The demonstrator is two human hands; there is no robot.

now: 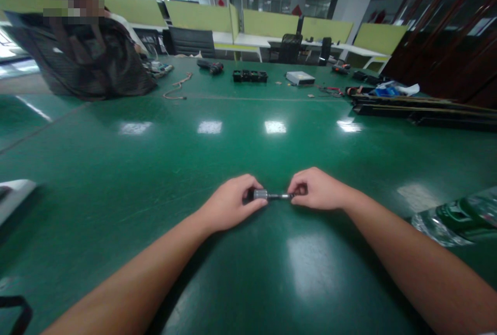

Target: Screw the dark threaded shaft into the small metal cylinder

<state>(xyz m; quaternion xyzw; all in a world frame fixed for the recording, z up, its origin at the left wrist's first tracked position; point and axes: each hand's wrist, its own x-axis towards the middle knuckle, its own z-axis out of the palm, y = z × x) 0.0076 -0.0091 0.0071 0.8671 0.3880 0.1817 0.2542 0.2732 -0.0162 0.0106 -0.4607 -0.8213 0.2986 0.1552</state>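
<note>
A small screwdriver (277, 196) with a ribbed metal collar and thin shaft is held level, just above or on the green tabletop (240, 148). My left hand (233, 203) is closed round its thicker handle end, thumb along the near side. At the other end, the fingertips of my right hand (319, 190) pinch the tip of the shaft. Those fingers hide the very tip, so I cannot tell whether a separate bit is there.
A plastic bottle (460, 218) lies by my right forearm. At the left edge is a white object (15, 195). Farther back are a black mesh bag (93, 60), a cable (176, 89), a black part (250, 76), a grey box (300, 78) and dark strips (423, 112). A person sits behind the bag.
</note>
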